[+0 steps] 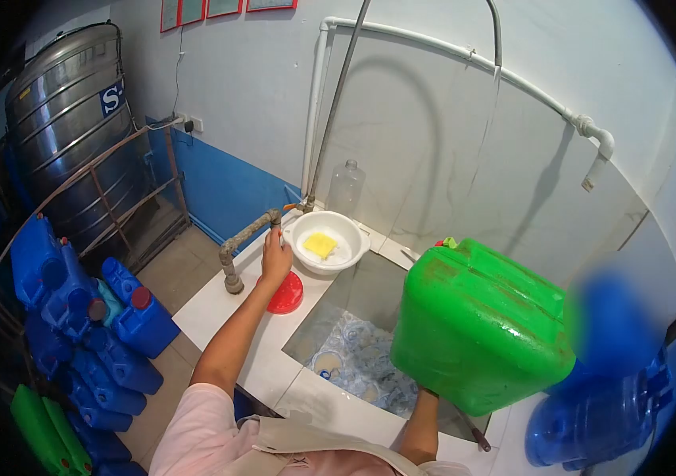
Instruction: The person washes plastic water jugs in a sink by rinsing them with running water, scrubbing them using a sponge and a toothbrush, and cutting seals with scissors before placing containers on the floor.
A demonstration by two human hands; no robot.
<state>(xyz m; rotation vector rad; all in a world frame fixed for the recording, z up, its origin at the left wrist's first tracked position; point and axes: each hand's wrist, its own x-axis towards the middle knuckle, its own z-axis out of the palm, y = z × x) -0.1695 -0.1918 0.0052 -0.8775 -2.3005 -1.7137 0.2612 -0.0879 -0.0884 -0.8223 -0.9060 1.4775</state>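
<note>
My left hand (276,252) is closed around something at the end of the corroded pipe (239,238), beside the white basin; what it grips is partly hidden. A red lid (286,293) lies on the tiled ledge just below that hand. On the right, a big green jerrycan (481,325) is tilted over the sink, its underside toward me. My right hand (427,394) is under its lower left edge, with the fingers hidden behind it. Water and foam (362,357) fill the bottom of the sink.
The white basin (328,242) holds a yellow sponge (320,245). Behind it stands a clear bottle (347,187). Blue jerrycans (144,321) crowd the floor at left, below a steel tank (72,119). A blue water jug (584,424) lies at lower right.
</note>
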